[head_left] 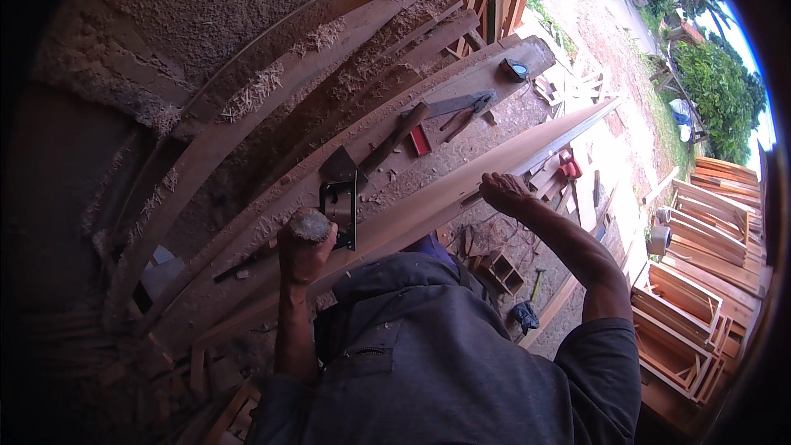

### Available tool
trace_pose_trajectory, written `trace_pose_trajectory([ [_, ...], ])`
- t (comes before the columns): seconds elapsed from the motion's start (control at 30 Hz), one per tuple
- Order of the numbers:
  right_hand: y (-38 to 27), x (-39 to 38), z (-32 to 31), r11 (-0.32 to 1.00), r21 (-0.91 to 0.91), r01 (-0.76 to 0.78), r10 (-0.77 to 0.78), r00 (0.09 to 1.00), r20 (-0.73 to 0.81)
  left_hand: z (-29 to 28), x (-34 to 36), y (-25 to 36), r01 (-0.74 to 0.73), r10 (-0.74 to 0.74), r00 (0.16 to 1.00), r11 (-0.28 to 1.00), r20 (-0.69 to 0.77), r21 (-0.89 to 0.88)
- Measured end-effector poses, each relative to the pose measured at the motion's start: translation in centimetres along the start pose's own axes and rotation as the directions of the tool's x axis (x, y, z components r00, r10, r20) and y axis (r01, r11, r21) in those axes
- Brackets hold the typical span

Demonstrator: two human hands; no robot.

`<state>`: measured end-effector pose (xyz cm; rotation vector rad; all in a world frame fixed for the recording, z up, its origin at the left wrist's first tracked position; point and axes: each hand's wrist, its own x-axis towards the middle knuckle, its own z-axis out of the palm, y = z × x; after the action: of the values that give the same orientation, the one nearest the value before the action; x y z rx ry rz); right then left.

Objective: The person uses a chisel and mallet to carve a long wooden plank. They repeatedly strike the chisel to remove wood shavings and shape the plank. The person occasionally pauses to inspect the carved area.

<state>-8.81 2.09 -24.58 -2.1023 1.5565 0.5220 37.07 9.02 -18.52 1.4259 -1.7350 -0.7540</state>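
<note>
My left hand (298,257) is closed around a thick wooden mallet (311,227), its worn, round end facing up. Beside that fist stands a black metal frame-like piece (350,227) whose kind I cannot make out. A long, pale, planed board (412,208) runs diagonally in front of my body. Over its near edge, my right hand (504,191) has its fingers curled, next to a narrow dark slot in the wood. Whatever those fingers hold is hidden. Beyond the left fist lies a hatchet-like tool (395,138) with a wooden handle.
A thick plank (288,222) carries a red-and-white box (419,141), pliers (471,111) and a blue tape measure (515,71). Shaving-covered beams (329,41) lean by the rough wall. A red tool (569,165) and small wooden box (500,270) lie lower; wooden frames (680,305) stack at right.
</note>
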Motion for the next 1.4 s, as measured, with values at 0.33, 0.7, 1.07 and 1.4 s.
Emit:
trace_pose_trajectory([
  [0.33,0.0,2.0,1.3,0.973,-0.216,-0.088,0.111,0.989,0.096,1.7,0.6,-1.3,-0.185,0.185,0.978,0.983,0.099,-0.012],
  [0.7,0.8,2.7,2.2,0.944,-0.328,0.027,-0.009,0.998,0.056,2.4,1.6,-0.3,-0.009,0.044,0.977,0.986,0.209,-0.167],
  [1.07,2.8,0.4,-0.7,0.977,-0.191,0.095,-0.122,0.984,-0.133,2.5,3.2,-1.8,-0.167,0.195,0.953,0.977,0.231,-0.133],
  [1.4,-14.3,-3.8,-8.3,0.040,0.982,0.182,-0.104,0.979,-0.177,3.8,5.1,0.3,-0.185,0.230,0.957,0.953,0.176,-0.240],
])
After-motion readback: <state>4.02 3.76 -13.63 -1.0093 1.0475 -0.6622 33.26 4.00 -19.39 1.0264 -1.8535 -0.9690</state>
